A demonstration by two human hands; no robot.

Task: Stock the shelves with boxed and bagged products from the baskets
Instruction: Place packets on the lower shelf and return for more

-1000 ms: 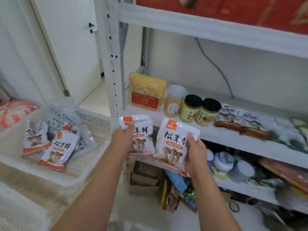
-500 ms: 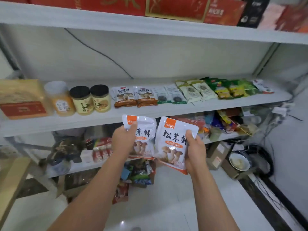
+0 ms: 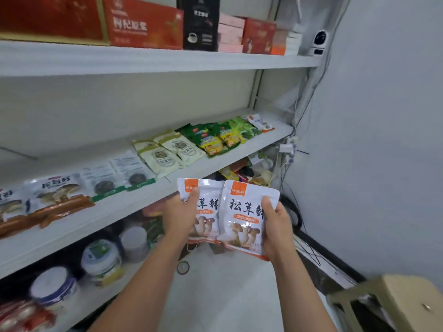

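White steel shelf (image 3: 143,207), middle tier, partly stocked. Lying flat from the left are brown-banded mushroom packs (image 3: 57,195), clear packs (image 3: 119,173) with green strips, beige packs (image 3: 165,154), green packs (image 3: 215,135), and one small packet (image 3: 260,122) at the far end. Red boxes (image 3: 143,22) stand on the tier above.

Low centre: the left hand (image 3: 179,214) grips the left pouch (image 3: 206,204), fingers clamped on it, thumb across the front. The right pouch (image 3: 244,212) overlaps its edge and is clamped the same way by the right hand (image 3: 275,226). Both pouches are held in the air in front of the shelf edge, neither set down. A wooden stool (image 3: 395,300) stands at lower right.

Progress: the row is started and these two are still to place. No basket is in view, so what remains cannot be counted.

Against a second ago: the view has swung right, away from the basket and jars to the shelf's far end. Grips are unchanged.
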